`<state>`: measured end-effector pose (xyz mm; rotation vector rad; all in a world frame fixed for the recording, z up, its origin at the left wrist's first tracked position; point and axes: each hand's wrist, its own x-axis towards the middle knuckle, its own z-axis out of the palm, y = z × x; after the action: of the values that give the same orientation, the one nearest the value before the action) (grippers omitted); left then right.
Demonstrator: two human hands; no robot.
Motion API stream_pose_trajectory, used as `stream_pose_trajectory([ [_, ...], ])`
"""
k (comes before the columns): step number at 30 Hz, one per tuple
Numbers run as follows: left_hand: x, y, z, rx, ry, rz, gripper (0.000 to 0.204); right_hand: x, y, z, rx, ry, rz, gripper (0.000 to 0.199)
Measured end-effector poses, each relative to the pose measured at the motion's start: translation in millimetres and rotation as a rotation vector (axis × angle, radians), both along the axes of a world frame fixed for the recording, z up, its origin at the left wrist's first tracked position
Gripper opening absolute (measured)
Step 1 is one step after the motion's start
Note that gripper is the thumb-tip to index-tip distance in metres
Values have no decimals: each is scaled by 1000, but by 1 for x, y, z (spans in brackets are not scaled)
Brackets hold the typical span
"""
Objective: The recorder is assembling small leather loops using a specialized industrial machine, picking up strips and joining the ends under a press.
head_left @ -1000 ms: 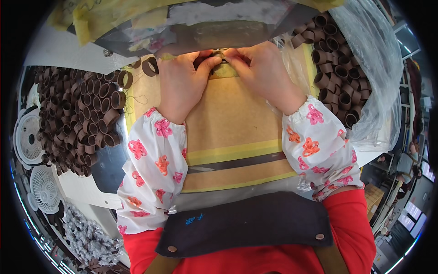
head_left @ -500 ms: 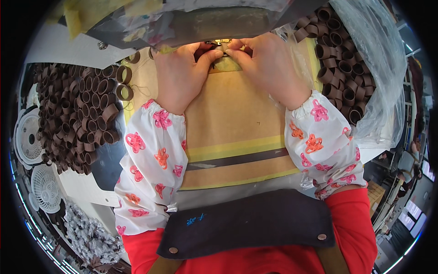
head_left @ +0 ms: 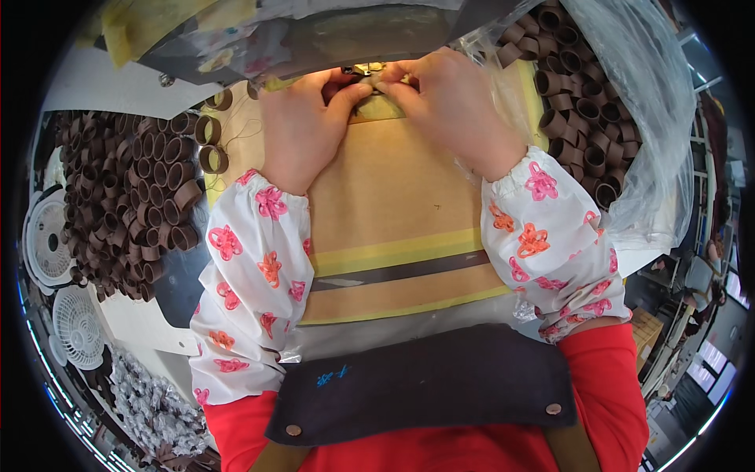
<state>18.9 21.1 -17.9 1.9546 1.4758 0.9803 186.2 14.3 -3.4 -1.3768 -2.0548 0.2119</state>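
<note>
Under the lit end of a grey sewing machine (head_left: 346,43), both my hands meet close to the small metal presser foot (head_left: 366,69). My left hand (head_left: 303,130) comes in from the left, thumb and fingertips pinched together. From the right, my right hand (head_left: 452,106) pinches the same way, its thumb almost touching the left one. Between them is a small piece, mostly covered by my fingers, so its kind cannot be told. Below my wrists lies a tan work surface (head_left: 397,177) with yellow tape and a dark stripe across it.
A large heap of short brown rings (head_left: 141,193) covers the left side. More brown rings (head_left: 586,110) lie at the right beside clear plastic sheeting (head_left: 661,134). A few rings (head_left: 211,132) and loose threads sit by my left wrist. A white plastic basket (head_left: 79,326) stands lower left.
The whole view has shifted slightly, so everything sits a little further left. Both hands keep their pinch by the presser foot, with hardly any movement against the machine.
</note>
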Motion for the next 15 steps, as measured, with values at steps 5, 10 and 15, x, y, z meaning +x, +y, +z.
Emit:
stream_pose_trajectory([
  [5,0,0,0,12,13,-36,24,0,0,-1,-6,17,21,7],
  [10,1,-1,7,90,124,-29,23,1,-2,-2,37,49,34,7],
  [15,0,1,5,149,138,-44,23,7,4,-8,-41,193,112,11],
])
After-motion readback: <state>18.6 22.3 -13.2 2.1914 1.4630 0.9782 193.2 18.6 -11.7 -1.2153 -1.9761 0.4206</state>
